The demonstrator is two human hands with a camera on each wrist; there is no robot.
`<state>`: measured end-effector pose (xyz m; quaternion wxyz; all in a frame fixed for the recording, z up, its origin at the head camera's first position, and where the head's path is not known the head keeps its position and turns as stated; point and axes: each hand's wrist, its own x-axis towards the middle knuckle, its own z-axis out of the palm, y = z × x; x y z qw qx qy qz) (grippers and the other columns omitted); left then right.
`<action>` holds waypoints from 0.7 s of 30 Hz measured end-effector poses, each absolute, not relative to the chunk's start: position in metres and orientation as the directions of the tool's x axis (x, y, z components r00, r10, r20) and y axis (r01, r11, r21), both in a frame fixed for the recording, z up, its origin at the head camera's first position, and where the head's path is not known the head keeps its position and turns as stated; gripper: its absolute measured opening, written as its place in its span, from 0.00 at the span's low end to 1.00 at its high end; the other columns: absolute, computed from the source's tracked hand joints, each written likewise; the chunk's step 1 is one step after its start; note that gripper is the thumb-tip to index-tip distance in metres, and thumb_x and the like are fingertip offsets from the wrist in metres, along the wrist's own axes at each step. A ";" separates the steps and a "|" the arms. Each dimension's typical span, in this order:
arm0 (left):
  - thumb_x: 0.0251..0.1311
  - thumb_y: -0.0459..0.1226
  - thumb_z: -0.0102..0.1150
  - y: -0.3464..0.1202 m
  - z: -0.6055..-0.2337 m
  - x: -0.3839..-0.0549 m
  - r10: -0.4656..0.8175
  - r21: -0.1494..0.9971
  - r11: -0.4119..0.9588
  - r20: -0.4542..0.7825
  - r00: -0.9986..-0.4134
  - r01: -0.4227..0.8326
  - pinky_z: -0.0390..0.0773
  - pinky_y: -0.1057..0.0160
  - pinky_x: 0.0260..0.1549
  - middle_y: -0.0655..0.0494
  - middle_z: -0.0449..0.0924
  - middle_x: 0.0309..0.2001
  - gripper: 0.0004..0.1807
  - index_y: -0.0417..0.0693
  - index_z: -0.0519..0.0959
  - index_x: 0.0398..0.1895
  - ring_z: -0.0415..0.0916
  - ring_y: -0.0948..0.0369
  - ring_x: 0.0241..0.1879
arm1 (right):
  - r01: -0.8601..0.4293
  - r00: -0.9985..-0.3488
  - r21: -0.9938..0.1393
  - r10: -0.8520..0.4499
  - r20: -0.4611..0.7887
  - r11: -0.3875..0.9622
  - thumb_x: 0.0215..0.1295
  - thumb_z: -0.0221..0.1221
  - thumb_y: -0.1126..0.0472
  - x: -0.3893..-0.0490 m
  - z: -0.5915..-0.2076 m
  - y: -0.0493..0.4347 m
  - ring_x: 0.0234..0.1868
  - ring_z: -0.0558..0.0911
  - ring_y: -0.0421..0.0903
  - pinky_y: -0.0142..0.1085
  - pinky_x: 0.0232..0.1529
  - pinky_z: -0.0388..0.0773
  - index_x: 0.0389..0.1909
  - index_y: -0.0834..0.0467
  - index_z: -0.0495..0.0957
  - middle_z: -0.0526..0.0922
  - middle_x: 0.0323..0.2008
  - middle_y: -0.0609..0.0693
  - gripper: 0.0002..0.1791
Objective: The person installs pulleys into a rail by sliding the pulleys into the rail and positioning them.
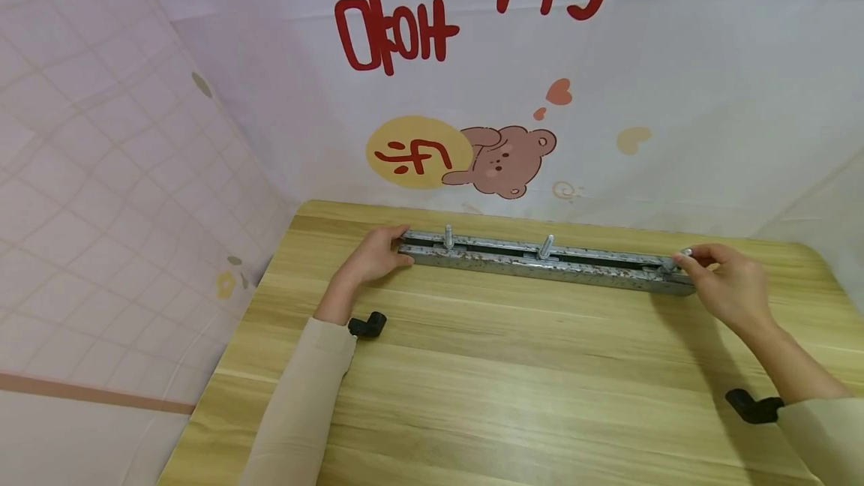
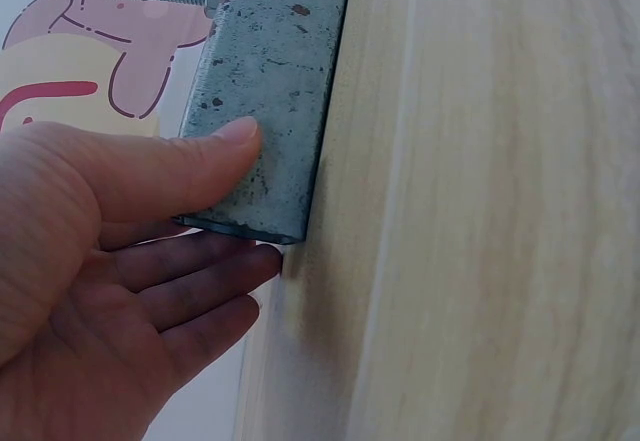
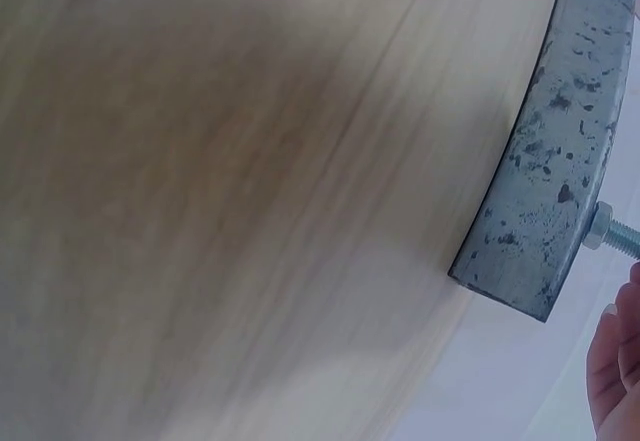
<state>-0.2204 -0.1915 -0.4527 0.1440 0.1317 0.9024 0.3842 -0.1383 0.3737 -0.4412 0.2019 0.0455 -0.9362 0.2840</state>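
A slotted grey metal channel (image 1: 499, 262) with dark specks lies lengthwise near the back of the wooden table. At its left end my left hand (image 1: 373, 255) grips it, the thumb (image 2: 215, 161) pressed on the near face and the fingers partly behind it. Two threaded bolts, a left one (image 1: 448, 237) and a middle one (image 1: 546, 247), stand up out of the slot. A third bolt (image 3: 622, 238) rises close to the right end. My right hand (image 1: 736, 287) pinches its upper part between thumb and forefinger; in the right wrist view only some fingers (image 3: 605, 361) show.
The wooden table (image 1: 486, 396) has a rounded back edge against a white printed cloth (image 1: 709, 96). Black angled pieces sit at both wrists, one by the left cuff (image 1: 367, 325) and one by the right cuff (image 1: 754, 406).
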 end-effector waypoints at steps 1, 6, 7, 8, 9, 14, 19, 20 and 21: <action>0.68 0.36 0.69 -0.192 -0.453 -0.220 0.350 0.731 0.670 -0.159 -0.923 0.128 0.72 0.46 0.67 0.42 0.65 0.77 0.41 0.39 0.61 0.81 0.66 0.45 0.74 | -0.199 -0.915 -0.513 0.029 0.403 0.835 0.71 0.68 0.62 -0.138 -0.441 0.373 0.24 0.69 0.20 0.25 0.21 0.65 0.42 0.70 0.84 0.85 0.33 0.65 0.12; 0.69 0.36 0.69 -0.192 -0.452 -0.220 0.348 0.731 0.671 -0.163 -0.923 0.124 0.73 0.46 0.67 0.42 0.66 0.77 0.41 0.39 0.61 0.81 0.66 0.45 0.73 | -0.188 -0.922 -0.522 0.034 0.386 0.832 0.71 0.68 0.61 -0.139 -0.440 0.370 0.24 0.69 0.21 0.25 0.22 0.66 0.41 0.69 0.84 0.84 0.33 0.64 0.12; 0.69 0.35 0.69 -0.192 -0.452 -0.220 0.348 0.729 0.673 -0.163 -0.923 0.125 0.73 0.46 0.66 0.42 0.66 0.77 0.41 0.39 0.61 0.81 0.66 0.45 0.73 | -0.186 -0.922 -0.523 0.035 0.385 0.832 0.71 0.68 0.61 -0.139 -0.440 0.369 0.24 0.70 0.22 0.25 0.22 0.66 0.41 0.69 0.84 0.84 0.33 0.64 0.12; 0.69 0.35 0.69 -0.192 -0.451 -0.220 0.347 0.729 0.674 -0.163 -0.923 0.125 0.73 0.46 0.66 0.42 0.66 0.76 0.41 0.39 0.61 0.81 0.67 0.45 0.73 | -0.187 -0.922 -0.522 0.035 0.386 0.832 0.71 0.68 0.61 -0.139 -0.440 0.368 0.24 0.70 0.22 0.25 0.22 0.66 0.41 0.69 0.84 0.84 0.33 0.64 0.12; 0.69 0.35 0.69 -0.192 -0.451 -0.219 0.347 0.728 0.675 -0.164 -0.924 0.124 0.73 0.46 0.66 0.42 0.66 0.76 0.41 0.39 0.61 0.81 0.67 0.45 0.73 | -0.187 -0.922 -0.523 0.036 0.387 0.832 0.71 0.68 0.61 -0.139 -0.440 0.367 0.24 0.70 0.22 0.25 0.22 0.66 0.41 0.69 0.84 0.84 0.33 0.64 0.12; 0.69 0.35 0.69 -0.192 -0.451 -0.220 0.346 0.725 0.678 -0.166 -0.923 0.124 0.73 0.46 0.67 0.41 0.66 0.76 0.41 0.39 0.61 0.81 0.67 0.45 0.73 | -0.196 -0.920 -0.527 0.032 0.391 0.827 0.71 0.68 0.62 -0.140 -0.440 0.362 0.23 0.71 0.23 0.25 0.21 0.66 0.41 0.69 0.85 0.85 0.33 0.65 0.12; 0.69 0.36 0.69 -0.192 -0.451 -0.220 0.348 0.716 0.686 -0.165 -0.923 0.131 0.72 0.47 0.67 0.42 0.65 0.77 0.42 0.39 0.61 0.81 0.66 0.45 0.73 | -0.183 -0.925 -0.534 0.039 0.378 0.825 0.71 0.68 0.61 -0.141 -0.440 0.359 0.23 0.71 0.24 0.26 0.21 0.66 0.42 0.69 0.85 0.84 0.33 0.63 0.12; 0.69 0.36 0.70 -0.191 -0.451 -0.220 0.348 0.714 0.688 -0.164 -0.923 0.132 0.72 0.47 0.67 0.42 0.66 0.77 0.42 0.39 0.61 0.81 0.66 0.46 0.73 | -0.182 -0.926 -0.536 0.040 0.376 0.824 0.71 0.68 0.61 -0.141 -0.441 0.359 0.23 0.71 0.25 0.26 0.21 0.66 0.42 0.69 0.85 0.84 0.32 0.62 0.12; 0.69 0.37 0.70 -0.191 -0.451 -0.221 0.347 0.712 0.689 -0.163 -0.923 0.134 0.73 0.47 0.67 0.42 0.66 0.77 0.42 0.39 0.61 0.81 0.67 0.46 0.73 | -0.180 -0.926 -0.538 0.043 0.376 0.824 0.71 0.68 0.61 -0.142 -0.441 0.358 0.23 0.71 0.25 0.26 0.21 0.65 0.41 0.68 0.85 0.84 0.32 0.62 0.11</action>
